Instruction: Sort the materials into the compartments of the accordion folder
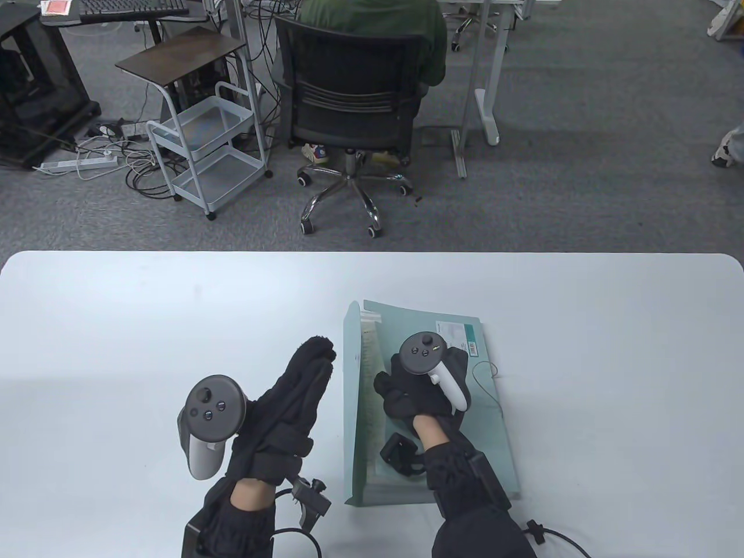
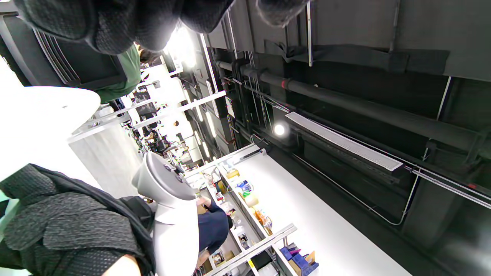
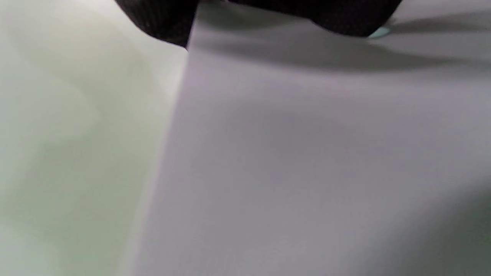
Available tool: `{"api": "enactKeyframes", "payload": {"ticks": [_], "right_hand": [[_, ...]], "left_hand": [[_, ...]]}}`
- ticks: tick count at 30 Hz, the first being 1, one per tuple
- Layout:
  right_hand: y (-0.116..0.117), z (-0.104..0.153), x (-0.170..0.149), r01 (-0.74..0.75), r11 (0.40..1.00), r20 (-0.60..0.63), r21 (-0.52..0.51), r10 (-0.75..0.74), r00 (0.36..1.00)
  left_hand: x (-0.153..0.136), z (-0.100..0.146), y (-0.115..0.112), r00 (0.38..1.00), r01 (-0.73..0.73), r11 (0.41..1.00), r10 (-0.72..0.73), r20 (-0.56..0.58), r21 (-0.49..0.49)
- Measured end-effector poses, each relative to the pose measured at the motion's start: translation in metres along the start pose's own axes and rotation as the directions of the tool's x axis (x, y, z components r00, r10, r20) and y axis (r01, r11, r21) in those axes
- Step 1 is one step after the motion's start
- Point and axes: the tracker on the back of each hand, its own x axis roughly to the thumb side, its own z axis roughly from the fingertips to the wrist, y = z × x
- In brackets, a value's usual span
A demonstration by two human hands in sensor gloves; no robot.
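Observation:
A teal accordion folder (image 1: pixel 491 424) lies on the white table (image 1: pixel 145 325), its flap (image 1: pixel 350 407) standing up along its left side. My right hand (image 1: pixel 390 396) rests on the folder's open top with the fingers curled down. In the blurred right wrist view those fingers (image 3: pixel 165 19) sit over a grey sheet (image 3: pixel 307 153) beside a pale green surface (image 3: pixel 76 134); I cannot tell whether they hold it. My left hand (image 1: pixel 317 357) is raised just left of the flap, fingers straight and together, holding nothing. The left wrist view faces the ceiling, with the fingers (image 2: pixel 115 23) at the top.
The folder's elastic cord (image 1: pixel 485 383) lies loose on its right side, near a printed label (image 1: pixel 459 336). Beyond the table's far edge are an office chair with a seated person (image 1: pixel 354 99) and a white cart (image 1: pixel 209 151).

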Motion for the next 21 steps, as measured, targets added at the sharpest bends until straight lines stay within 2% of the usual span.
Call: {"api": "enactKeyframes", "payload": {"ticks": [21], "right_hand": [[0.031, -0.014, -0.002, -0.164, 0.986, -0.041, -0.007, 0.164, 0.986]], "left_hand": [[0.001, 0.001, 0.002, 1.0, -0.03, 0.999, 0.03, 0.008, -0.011]]}}
